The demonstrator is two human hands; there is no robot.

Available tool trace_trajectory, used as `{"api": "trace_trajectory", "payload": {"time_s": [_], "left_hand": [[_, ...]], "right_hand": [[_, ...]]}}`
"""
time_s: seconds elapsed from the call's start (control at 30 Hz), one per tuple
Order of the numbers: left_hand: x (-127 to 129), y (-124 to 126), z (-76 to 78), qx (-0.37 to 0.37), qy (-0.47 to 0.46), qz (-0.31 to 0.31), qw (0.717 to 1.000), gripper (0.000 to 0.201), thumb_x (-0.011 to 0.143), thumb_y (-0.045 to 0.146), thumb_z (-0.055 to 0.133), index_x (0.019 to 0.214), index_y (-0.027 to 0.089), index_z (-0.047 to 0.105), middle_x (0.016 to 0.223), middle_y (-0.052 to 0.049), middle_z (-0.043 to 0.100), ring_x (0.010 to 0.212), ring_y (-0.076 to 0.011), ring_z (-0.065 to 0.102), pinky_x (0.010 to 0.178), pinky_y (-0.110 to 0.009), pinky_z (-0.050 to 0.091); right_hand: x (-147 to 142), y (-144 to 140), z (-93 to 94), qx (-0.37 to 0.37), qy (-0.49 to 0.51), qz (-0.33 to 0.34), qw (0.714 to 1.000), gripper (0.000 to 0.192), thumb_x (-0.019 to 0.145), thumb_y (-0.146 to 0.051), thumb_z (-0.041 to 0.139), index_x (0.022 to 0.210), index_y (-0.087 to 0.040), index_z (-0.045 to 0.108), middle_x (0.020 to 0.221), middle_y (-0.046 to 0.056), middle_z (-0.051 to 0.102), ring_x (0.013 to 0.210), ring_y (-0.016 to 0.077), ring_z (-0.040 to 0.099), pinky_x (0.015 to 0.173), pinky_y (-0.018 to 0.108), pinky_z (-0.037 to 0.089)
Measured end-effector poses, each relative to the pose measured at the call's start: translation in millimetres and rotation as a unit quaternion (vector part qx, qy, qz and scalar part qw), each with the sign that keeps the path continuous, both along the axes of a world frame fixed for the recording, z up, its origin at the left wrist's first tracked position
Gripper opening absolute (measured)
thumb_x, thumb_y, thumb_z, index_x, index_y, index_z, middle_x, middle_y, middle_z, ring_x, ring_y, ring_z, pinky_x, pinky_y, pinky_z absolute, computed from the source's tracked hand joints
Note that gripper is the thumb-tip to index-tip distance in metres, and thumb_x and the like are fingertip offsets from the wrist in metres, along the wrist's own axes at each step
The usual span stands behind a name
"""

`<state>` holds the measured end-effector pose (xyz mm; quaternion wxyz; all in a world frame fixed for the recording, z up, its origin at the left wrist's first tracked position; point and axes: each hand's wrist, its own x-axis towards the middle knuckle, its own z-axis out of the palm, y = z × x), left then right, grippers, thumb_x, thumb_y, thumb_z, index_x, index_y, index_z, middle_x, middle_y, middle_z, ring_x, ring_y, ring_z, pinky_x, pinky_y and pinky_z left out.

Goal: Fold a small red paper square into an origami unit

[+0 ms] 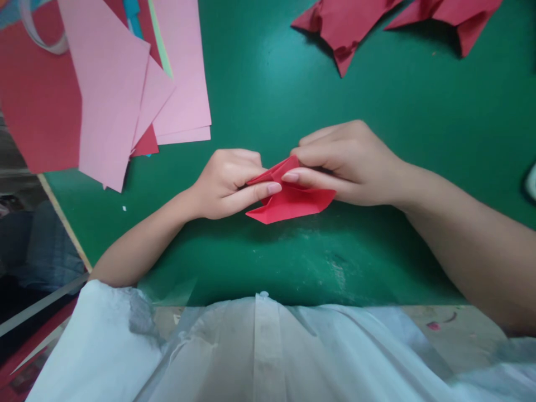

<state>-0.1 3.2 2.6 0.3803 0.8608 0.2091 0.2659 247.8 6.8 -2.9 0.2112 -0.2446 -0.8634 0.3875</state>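
A piece of folded red paper [293, 205] is held a little above the green table, in the middle of the view. My left hand [230, 181] pinches its left side, thumb on top and fingers curled beneath. On the upper right part of the paper, my right hand [352, 162] is closed, with its thumb and index finger gripping a fold. Both thumb tips lie close together near the paper's centre. A flat pointed flap sticks out towards my body below the thumbs. Some of the folds are hidden behind my fingers.
Pink paper sheets [111, 84] and red paper [42, 100] overlap at the upper left of the green table [251, 72], with a white ring-shaped strip [42, 42] on them. Two folded red paper shapes [347, 25] [454, 17] lie at the far right. A pale object [531, 181] shows at the right edge.
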Motion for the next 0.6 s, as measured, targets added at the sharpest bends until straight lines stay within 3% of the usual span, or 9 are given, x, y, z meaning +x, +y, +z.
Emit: {"api": "trace_trajectory", "payload": {"time_s": [0.23, 0.43, 0.6], "left_hand": [[1.1, -2.2, 1.8, -0.01, -0.009, 0.023, 1.0, 0.041, 0.108, 0.032, 0.058, 0.069, 0.02, 0.055, 0.057, 0.004, 0.054, 0.056, -0.0082, 0.055, 0.057, -0.024, 0.04], [-0.1, -3.8, 3.1, -0.03, 0.052, 0.055, 0.997, 0.031, 0.11, 0.042, 0.05, 0.093, 0.022, 0.067, 0.073, 0.001, 0.068, 0.063, -0.0101, 0.062, 0.061, -0.024, 0.045], [-1.5, -3.5, 2.0, -0.038, 0.058, 0.05, 0.996, 0.033, 0.109, 0.042, 0.051, 0.091, 0.02, 0.068, 0.068, 0.001, 0.066, 0.062, -0.0098, 0.063, 0.06, -0.023, 0.044]], "right_hand": [[0.6, 0.3, 0.2, -0.016, 0.025, -0.004, 1.0, 0.048, 0.115, -0.043, 0.042, 0.078, -0.017, 0.057, 0.067, -0.001, 0.051, 0.064, 0.0094, 0.045, 0.066, 0.028, 0.033], [0.3, 0.7, 0.5, -0.004, 0.041, -0.005, 0.999, 0.049, 0.114, -0.044, 0.047, 0.072, -0.017, 0.048, 0.064, -0.003, 0.043, 0.061, 0.0082, 0.037, 0.063, 0.029, 0.027], [-0.6, 0.3, 2.5, -0.004, 0.032, -0.011, 0.999, 0.048, 0.113, -0.044, 0.05, 0.073, -0.018, 0.05, 0.062, -0.004, 0.042, 0.059, 0.0085, 0.037, 0.061, 0.029, 0.027]]}}
